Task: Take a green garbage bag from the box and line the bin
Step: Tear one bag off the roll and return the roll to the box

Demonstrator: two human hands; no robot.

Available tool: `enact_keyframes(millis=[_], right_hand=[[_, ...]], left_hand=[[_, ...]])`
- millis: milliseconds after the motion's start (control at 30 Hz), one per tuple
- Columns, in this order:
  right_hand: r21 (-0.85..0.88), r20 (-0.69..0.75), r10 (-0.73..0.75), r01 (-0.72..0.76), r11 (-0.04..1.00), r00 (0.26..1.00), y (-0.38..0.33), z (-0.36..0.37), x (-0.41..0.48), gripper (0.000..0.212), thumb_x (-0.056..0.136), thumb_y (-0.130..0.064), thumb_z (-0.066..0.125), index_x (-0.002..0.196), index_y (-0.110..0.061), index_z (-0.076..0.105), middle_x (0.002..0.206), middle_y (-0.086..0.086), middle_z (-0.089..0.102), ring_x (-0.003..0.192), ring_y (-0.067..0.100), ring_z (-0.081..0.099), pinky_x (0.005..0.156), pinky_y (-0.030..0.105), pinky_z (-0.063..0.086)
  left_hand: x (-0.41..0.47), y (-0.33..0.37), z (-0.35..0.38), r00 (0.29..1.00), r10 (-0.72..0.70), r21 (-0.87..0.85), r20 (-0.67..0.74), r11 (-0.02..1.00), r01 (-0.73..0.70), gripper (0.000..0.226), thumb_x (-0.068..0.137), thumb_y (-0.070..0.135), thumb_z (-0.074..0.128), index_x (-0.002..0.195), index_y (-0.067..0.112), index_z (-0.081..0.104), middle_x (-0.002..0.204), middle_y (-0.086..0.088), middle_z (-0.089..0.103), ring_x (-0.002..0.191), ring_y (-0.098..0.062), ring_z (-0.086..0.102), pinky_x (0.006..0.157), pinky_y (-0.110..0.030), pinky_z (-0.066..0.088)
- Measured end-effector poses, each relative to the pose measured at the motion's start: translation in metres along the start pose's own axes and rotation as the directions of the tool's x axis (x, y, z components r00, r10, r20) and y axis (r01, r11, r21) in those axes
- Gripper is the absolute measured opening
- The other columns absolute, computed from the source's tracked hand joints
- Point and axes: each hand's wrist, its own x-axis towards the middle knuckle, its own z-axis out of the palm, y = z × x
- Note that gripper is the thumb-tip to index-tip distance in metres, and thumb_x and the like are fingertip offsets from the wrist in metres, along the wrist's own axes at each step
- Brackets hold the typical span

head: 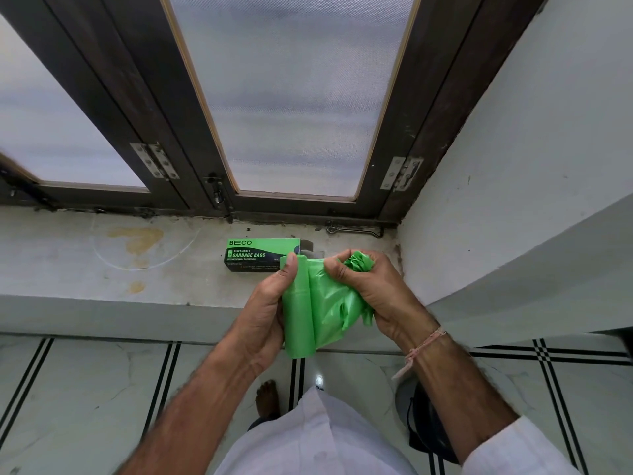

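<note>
The roll of green garbage bags (297,313) is already out of the box (262,254), which lies on its side on the stained window sill (102,262) just beyond the hands, its right end open and touching nothing but the sill; so the fetching part looks done, though a single bag has not yet come free; the left hand (263,317) is wrapped around the upright roll with the thumb pressed against its upper end, and the right hand (373,296) is closed in a fist on a crumpled bunch of the loose outer bag (334,310), which runs as a slack sheet from the roll across to that fist; both hands are held in front of the body, above the edge of the sill and the tiled floor (85,389); I judge this to be the separating step, the first bag partly unwound and gripped for tearing at its perforation, which cannot be made out here; what remains is the larger share: parting the bag from the roll, opening it, and fitting it into the bin; a dark rounded object (418,419) low on the right, partly hidden behind the right forearm, may be that bin, but too little of it shows to be sure
</note>
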Motion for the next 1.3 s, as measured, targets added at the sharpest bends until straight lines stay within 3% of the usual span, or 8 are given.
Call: enact_keyframes(millis=[100, 333, 567, 700, 867, 1033, 1133, 1300], right_hand=[[0.061, -0.004, 0.013, -0.012, 0.998, 1.000, -0.001, -0.003, 0.001, 0.010, 0.091, -0.010, 0.075, 0.085, -0.006, 0.069, 0.074, -0.004, 0.077, 0.071, 0.011, 0.073, 0.062, 0.024, 0.058], [0.088, -0.022, -0.003, 0.005, 0.996, 1.000, 0.002, -0.007, 0.003, 0.010, 0.092, -0.004, 0.072, 0.083, -0.008, 0.070, 0.075, -0.006, 0.077, 0.073, 0.011, 0.072, 0.064, 0.024, 0.059], [0.041, -0.027, -0.039, 0.040, 0.998, 0.999, 0.006, -0.008, 0.007, 0.007, 0.094, -0.004, 0.069, 0.096, -0.003, 0.076, 0.089, 0.004, 0.079, 0.082, 0.015, 0.073, 0.071, 0.027, 0.061], [-0.057, -0.019, -0.102, 0.100, 0.993, 0.995, 0.009, -0.011, 0.009, 0.013, 0.098, -0.005, 0.066, 0.100, -0.006, 0.078, 0.100, 0.010, 0.079, 0.089, 0.018, 0.072, 0.078, 0.028, 0.061], [-0.116, -0.003, -0.111, 0.110, 0.987, 0.994, 0.012, -0.009, 0.010, 0.020, 0.102, -0.007, 0.060, 0.102, -0.012, 0.079, 0.107, 0.007, 0.079, 0.095, 0.017, 0.072, 0.082, 0.030, 0.060], [-0.073, 0.014, -0.029, 0.030, 0.997, 0.999, 0.010, 0.003, 0.004, 0.033, 0.106, -0.033, 0.052, 0.106, -0.012, 0.078, 0.101, 0.005, 0.079, 0.087, 0.016, 0.074, 0.073, 0.031, 0.061], [-0.083, 0.050, 0.003, 0.001, 0.997, 0.999, 0.008, 0.007, -0.001, 0.047, 0.090, -0.048, 0.065, 0.108, -0.006, 0.076, 0.091, 0.008, 0.078, 0.081, 0.022, 0.076, 0.065, 0.033, 0.063], [-0.045, -0.017, -0.045, 0.044, 0.998, 0.999, 0.012, 0.006, -0.001, 0.011, 0.088, -0.018, 0.080, 0.082, -0.011, 0.074, 0.078, 0.004, 0.075, 0.075, 0.019, 0.072, 0.067, 0.033, 0.061]], left_hand=[[0.002, 0.001, -0.002, 1.000, 0.000, -0.027, -0.003, 1.000, 0.000, 0.048, 0.100, 0.048, 0.050, 0.110, 0.011, 0.080, 0.118, -0.016, 0.077, 0.107, -0.030, 0.076, 0.087, -0.042, 0.063], [0.001, 0.000, -0.005, 1.000, -0.001, -0.022, -0.018, 1.000, 0.001, 0.050, 0.098, 0.049, 0.053, 0.122, 0.009, 0.074, 0.121, -0.016, 0.076, 0.112, -0.031, 0.074, 0.093, -0.047, 0.060], [0.001, 0.000, -0.008, 1.000, -0.002, -0.029, -0.016, 1.000, 0.002, 0.053, 0.102, 0.050, 0.049, 0.127, 0.008, 0.072, 0.127, -0.016, 0.074, 0.118, -0.032, 0.071, 0.102, -0.050, 0.054], [-0.001, 0.001, -0.008, 1.000, 0.010, -0.031, -0.011, 0.999, -0.010, 0.050, 0.102, 0.048, 0.048, 0.121, 0.011, 0.075, 0.123, -0.015, 0.076, 0.112, -0.030, 0.074, 0.087, -0.042, 0.063], [-0.003, 0.002, -0.009, 0.998, 0.022, 0.005, -0.052, 1.000, -0.022, 0.050, 0.099, 0.051, 0.052, 0.120, 0.013, 0.077, 0.122, -0.014, 0.076, 0.107, -0.026, 0.075, 0.083, -0.037, 0.062], [-0.004, 0.000, -0.008, 0.998, 0.022, 0.016, -0.052, 1.000, -0.021, 0.048, 0.104, 0.049, 0.045, 0.111, 0.019, 0.081, 0.120, -0.012, 0.077, 0.110, -0.026, 0.074, 0.087, -0.037, 0.061], [-0.007, 0.001, -0.005, 1.000, 0.018, 0.026, -0.011, 1.000, -0.018, 0.050, 0.106, 0.048, 0.042, 0.107, 0.020, 0.083, 0.117, -0.011, 0.079, 0.105, -0.023, 0.076, 0.079, -0.032, 0.063], [-0.007, 0.000, -0.010, 0.999, 0.029, 0.020, -0.020, 0.999, -0.028, 0.049, 0.103, 0.048, 0.046, 0.108, 0.013, 0.080, 0.114, -0.014, 0.079, 0.098, -0.022, 0.078, 0.077, -0.032, 0.063]])
